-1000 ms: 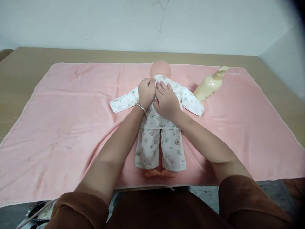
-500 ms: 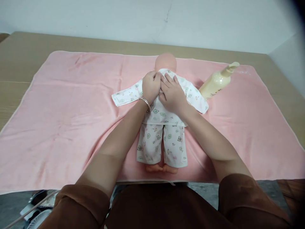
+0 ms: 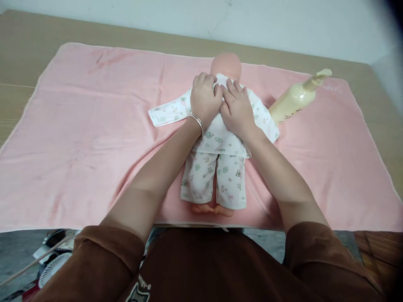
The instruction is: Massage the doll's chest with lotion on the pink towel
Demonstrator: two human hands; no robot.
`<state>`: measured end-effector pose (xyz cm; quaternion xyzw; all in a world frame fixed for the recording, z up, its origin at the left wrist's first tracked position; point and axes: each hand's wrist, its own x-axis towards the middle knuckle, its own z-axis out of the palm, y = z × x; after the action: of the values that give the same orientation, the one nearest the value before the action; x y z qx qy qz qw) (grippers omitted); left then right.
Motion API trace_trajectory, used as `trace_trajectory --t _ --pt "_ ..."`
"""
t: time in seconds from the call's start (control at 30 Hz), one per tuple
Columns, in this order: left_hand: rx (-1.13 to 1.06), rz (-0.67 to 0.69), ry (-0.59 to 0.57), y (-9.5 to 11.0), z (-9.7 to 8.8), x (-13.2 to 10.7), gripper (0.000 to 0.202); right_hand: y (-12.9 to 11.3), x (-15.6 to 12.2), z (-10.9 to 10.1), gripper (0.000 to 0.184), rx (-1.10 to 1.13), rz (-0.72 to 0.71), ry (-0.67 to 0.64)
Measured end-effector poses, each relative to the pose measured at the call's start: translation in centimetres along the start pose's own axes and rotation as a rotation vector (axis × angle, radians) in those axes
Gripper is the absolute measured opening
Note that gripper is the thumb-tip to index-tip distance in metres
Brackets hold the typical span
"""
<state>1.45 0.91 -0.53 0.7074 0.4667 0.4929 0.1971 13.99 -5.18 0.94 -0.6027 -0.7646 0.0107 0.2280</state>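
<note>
A baby doll lies on its back on a pink towel, dressed in a white printed shirt and matching trousers. Both my hands rest on its upper chest just below the head. My left hand, with a bangle at the wrist, has its fingers curled closed on the shirt fabric near the collar. My right hand lies beside it with fingers stretched flat over the shirt. The two hands touch at the thumbs. The doll's bare feet point toward me.
A cream pump bottle lies on the towel just right of the doll's arm. The towel covers a wooden table against a white wall. A small white fan and cables sit on the floor at lower left.
My hands have crept slightly up the doll's chest toward the collar. The view has tilted down, so doll and towel sit higher in the picture. The bottle has not moved.
</note>
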Motion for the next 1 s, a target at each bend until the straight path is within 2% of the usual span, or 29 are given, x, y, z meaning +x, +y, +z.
trace_trajectory --t 0.1,0.2,0.3,0.4,0.63,0.73,0.83,0.93,1.0 --pt "-0.037 -0.049 -0.034 -0.6 0.2 0.2 0.014 0.2 -0.2 0.0 0.052 0.025 -0.012 0.042" --pt "-0.028 -0.069 -0.056 -1.2 0.3 0.3 0.011 1.2 0.1 0.6 0.054 0.041 0.058 0.105" --pt "-0.126 -0.069 -0.072 -1.5 0.2 0.0 0.013 2.1 0.5 1.2 0.057 0.030 0.110 0.139" --pt "-0.201 -0.093 -0.064 -1.5 0.1 -0.5 0.019 2.6 0.9 1.5 0.059 0.008 0.123 0.119" --pt "-0.185 -0.110 -0.131 -1.5 -0.1 -0.4 0.023 3.9 1.6 1.2 0.056 0.026 0.094 0.027" --pt "-0.135 -0.081 -0.174 -1.1 -0.4 -0.4 0.025 3.0 1.3 0.6 0.055 0.030 0.084 0.015" --pt "-0.043 -0.011 -0.203 0.0 -0.8 -0.9 0.018 0.9 0.2 -0.1 0.053 0.001 0.097 0.048" --pt "0.206 0.071 -0.204 1.3 -1.3 -1.9 0.020 -0.9 -0.9 -0.5 0.052 -0.040 0.125 0.077" --pt "0.346 0.121 -0.179 1.8 -1.4 -2.3 0.025 -1.1 -1.1 -0.5 0.051 -0.055 0.132 0.075"
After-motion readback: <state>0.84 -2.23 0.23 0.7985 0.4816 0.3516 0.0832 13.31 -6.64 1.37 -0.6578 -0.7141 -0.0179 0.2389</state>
